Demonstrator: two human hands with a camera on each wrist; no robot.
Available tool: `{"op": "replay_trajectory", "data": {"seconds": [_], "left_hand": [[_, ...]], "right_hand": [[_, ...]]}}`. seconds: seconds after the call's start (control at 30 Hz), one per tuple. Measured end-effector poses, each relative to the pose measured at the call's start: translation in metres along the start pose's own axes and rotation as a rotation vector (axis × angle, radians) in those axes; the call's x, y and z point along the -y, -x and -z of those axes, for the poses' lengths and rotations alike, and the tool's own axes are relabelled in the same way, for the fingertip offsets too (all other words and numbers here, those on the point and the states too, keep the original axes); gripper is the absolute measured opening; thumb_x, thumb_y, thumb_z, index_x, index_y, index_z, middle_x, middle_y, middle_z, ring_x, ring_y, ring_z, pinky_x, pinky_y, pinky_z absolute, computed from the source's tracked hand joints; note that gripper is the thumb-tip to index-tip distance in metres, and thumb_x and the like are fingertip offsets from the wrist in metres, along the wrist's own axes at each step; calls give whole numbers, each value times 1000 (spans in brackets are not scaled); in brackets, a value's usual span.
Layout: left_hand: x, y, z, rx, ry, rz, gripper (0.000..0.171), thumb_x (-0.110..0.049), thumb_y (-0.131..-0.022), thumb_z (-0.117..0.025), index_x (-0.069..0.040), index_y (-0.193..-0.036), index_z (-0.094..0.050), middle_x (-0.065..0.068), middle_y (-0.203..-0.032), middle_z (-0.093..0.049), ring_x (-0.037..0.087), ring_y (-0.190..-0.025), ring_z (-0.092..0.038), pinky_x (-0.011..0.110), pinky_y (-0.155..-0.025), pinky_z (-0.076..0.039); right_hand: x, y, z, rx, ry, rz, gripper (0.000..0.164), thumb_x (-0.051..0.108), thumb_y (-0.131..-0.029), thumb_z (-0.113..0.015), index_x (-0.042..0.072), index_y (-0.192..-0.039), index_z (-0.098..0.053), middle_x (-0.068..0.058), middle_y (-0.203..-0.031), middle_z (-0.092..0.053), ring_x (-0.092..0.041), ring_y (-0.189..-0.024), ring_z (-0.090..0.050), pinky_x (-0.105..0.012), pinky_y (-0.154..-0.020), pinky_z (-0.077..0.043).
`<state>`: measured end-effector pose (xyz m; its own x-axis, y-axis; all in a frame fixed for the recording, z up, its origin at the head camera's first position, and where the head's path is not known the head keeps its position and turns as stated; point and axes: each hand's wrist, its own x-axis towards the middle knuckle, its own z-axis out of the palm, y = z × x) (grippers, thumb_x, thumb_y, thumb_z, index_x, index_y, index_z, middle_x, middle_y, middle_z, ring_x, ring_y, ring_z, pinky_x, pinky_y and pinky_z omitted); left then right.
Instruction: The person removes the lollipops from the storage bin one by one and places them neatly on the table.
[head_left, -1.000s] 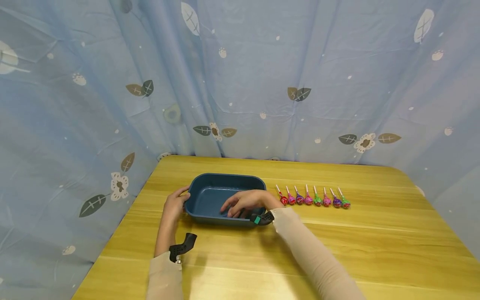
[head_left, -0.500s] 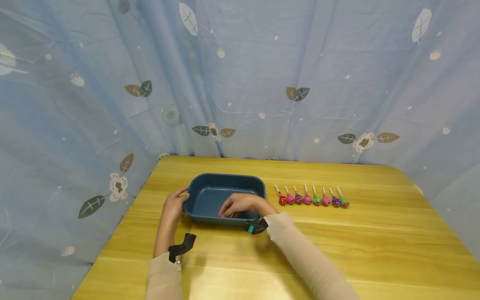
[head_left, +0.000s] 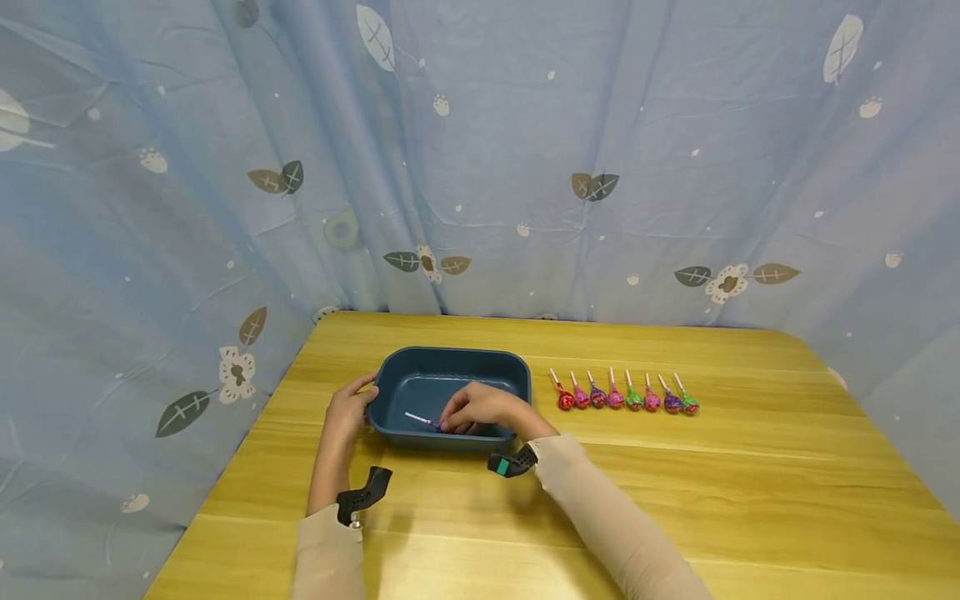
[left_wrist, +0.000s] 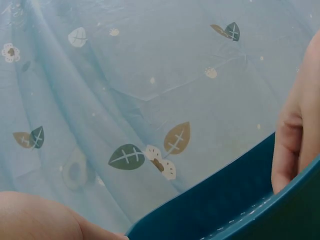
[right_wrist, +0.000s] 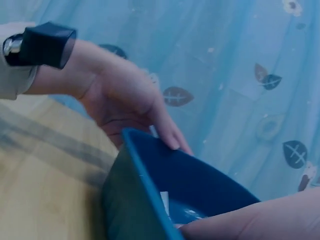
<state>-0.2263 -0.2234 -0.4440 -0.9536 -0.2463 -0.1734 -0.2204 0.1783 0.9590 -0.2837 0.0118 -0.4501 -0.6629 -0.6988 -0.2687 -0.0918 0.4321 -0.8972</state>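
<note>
A dark blue plastic basin (head_left: 450, 443) sits on the table's left half in the head view. At its left end my left hand (head_left: 348, 412) grips the rim; in the right wrist view this hand's (right_wrist: 125, 95) thumb lies on the wall's top edge. Inside the basin, my right hand (head_left: 483, 406) pinches a lollipop (head_left: 422, 418) with a purple wrapper, low near the front wall. Its white stick points left, and the fingers cover most of the candy head. In the left wrist view the right fingers (left_wrist: 286, 160) reach down behind the near rim.
Right of the basin lies a row of several wrapped lollipops (head_left: 617, 400), red, pink, purple and green, sticks pointing away. The wooden table (head_left: 750, 483) ends at a blue patterned curtain (head_left: 487, 150) behind and on the left.
My right hand, loosely spread in the basin before, has shifted slightly left and closed its fingertips on the lollipop, whose white stick now shows. The left hand stays at the basin's end.
</note>
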Motion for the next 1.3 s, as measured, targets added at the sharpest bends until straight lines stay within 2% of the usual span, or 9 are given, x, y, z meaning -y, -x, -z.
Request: {"op": "replay_trajectory", "data": {"seconds": [0.17, 0.33, 0.57, 0.73, 0.83, 1.1, 1.3], "left_hand": [[-1, 0, 0, 15, -1, -4, 41, -13, -103, -45, -4, -143, -46, 27, -125, -55, 19, -81, -60, 33, -67, -47], [-2, 1, 1, 21, 10, 0, 41, -13, -103, -44, -4, -143, -46, 27, -127, -54, 16, -80, -61, 33, -68, -47], [-3, 1, 0, 18, 7, 5, 41, -12, -103, -45, -4, -143, -46, 27, -126, -55, 16, -80, -61, 32, -66, -47], [-3, 1, 0, 18, -1, 2, 41, -12, -103, -45, -4, -143, -46, 27, -126, -55, 20, -82, -62, 32, -66, -47], [-2, 1, 0, 16, -6, 1, 41, -13, -103, -45, -4, -143, -46, 27, -127, -54, 23, -86, -62, 31, -66, -47], [-2, 1, 1, 22, -6, 7, 42, -14, -103, -45, -4, -144, -45, 28, -128, -54, 27, -89, -62, 30, -65, -47], [-2, 1, 0, 23, 0, 7, 42, -13, -104, -44, -4, -144, -45, 28, -129, -53, 36, -100, -59, 29, -67, -47]], "right_hand": [[0, 8, 8, -69, -183, 25, 20, 13, -94, -64, -2, -106, -70, -9, -92, -68, -22, -80, -66, -38, -68, -56], [3, 20, 16, -129, -269, 55, 24, 16, -95, -63, -3, -109, -68, -13, -95, -66, -26, -83, -65, -40, -68, -56], [8, 42, 21, -246, -302, 37, 27, 16, -96, -61, -5, -111, -66, -14, -99, -65, -27, -85, -65, -40, -67, -56], [8, 52, 25, -310, -354, 17, 29, 16, -96, -61, -6, -115, -64, -15, -100, -64, -23, -82, -64, -40, -67, -56], [9, 58, 28, -330, -358, 8, 31, 17, -96, -60, -5, -117, -63, -14, -103, -64, -22, -81, -63, -40, -67, -56], [6, 70, 34, -383, -378, 0, 30, 17, -96, -60, -5, -117, -63, -14, -102, -65, -33, -90, -62, -42, -69, -56], [0, 81, 40, -431, -380, -1, 29, 17, -97, -60, -4, -115, -64, -18, -105, -64, -31, -88, -62, -40, -68, -56]]}}
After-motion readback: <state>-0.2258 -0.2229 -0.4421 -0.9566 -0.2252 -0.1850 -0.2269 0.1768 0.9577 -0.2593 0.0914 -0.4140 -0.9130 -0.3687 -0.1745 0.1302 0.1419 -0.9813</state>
